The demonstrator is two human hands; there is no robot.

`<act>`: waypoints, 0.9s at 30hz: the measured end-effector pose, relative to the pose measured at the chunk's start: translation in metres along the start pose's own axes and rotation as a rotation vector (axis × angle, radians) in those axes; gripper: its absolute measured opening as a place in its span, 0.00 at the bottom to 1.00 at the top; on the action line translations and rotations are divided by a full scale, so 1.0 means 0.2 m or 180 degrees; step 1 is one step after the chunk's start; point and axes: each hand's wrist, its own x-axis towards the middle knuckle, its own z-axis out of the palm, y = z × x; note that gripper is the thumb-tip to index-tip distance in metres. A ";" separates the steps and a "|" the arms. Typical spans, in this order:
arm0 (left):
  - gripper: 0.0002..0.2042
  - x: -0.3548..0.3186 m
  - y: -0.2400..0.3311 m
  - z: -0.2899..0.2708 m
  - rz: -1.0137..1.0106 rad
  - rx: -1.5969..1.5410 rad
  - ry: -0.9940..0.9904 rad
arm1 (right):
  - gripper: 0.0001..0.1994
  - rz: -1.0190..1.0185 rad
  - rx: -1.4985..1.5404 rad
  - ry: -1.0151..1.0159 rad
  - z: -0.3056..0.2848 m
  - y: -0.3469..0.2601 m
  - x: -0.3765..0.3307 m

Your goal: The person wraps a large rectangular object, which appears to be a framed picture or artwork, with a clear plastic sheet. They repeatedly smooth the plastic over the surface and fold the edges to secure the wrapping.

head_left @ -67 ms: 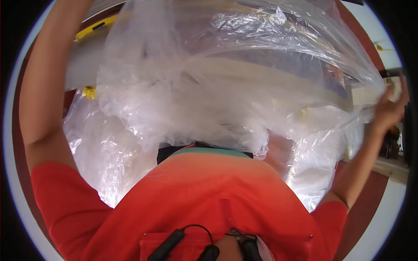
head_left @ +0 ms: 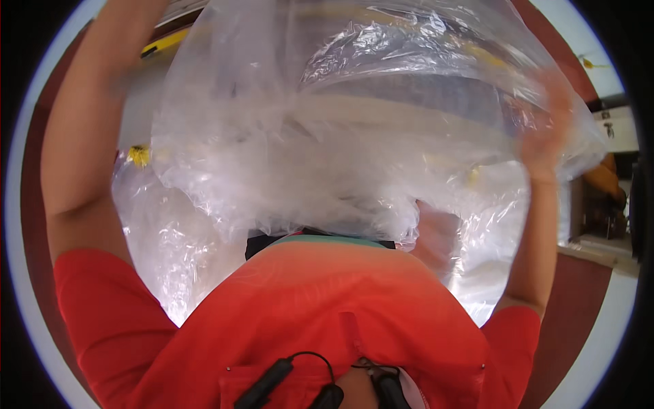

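A large clear plastic sheet point(head_left: 327, 129) spreads across the view in front of my body, crumpled, shiny and see-through. More plastic film point(head_left: 184, 252) hangs in folds below it. My right hand point(head_left: 548, 123) is raised at the sheet's right side, overlapping the film; motion smears its fingers, and I cannot tell whether it grips the plastic. Along the sheet's left side my left forearm point(head_left: 102, 102) reaches up, and its hand lies beyond the top edge of the picture.
Yellow tape-like material point(head_left: 139, 155) shows at the sheet's left edge. A yellow strip point(head_left: 163, 43) lies farther up on the left. At the right, a shelf-like unit point(head_left: 599, 218) holds dark items. Red-brown floor point(head_left: 572, 307) shows near it.
My right hand has moved left, from beside the sheet's right edge to over that side of the film. My left forearm has shifted slightly right.
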 end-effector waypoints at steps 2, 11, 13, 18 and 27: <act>0.11 0.06 -0.07 0.05 -0.0111 -0.0100 -0.0019 | 0.17 -0.0004 -0.1089 -0.0937 0.23 0.07 -0.13; 0.13 0.10 -0.81 -0.24 0.0705 0.3420 -0.0078 | 0.15 0.2386 0.3274 -0.2889 0.71 -0.67 -0.26; 0.20 0.07 -0.95 -0.29 0.0393 0.3957 0.0079 | 0.14 0.2664 0.4177 -0.2036 0.87 -0.74 -0.32; 0.19 -0.12 -1.14 -0.44 0.1218 0.4764 0.0186 | 0.09 0.2953 0.4450 -0.1538 0.88 -0.83 -0.35; 0.15 -0.54 -0.71 0.00 0.1851 0.3052 -0.1329 | 0.05 0.1564 0.2049 -0.1336 0.74 -0.85 -0.34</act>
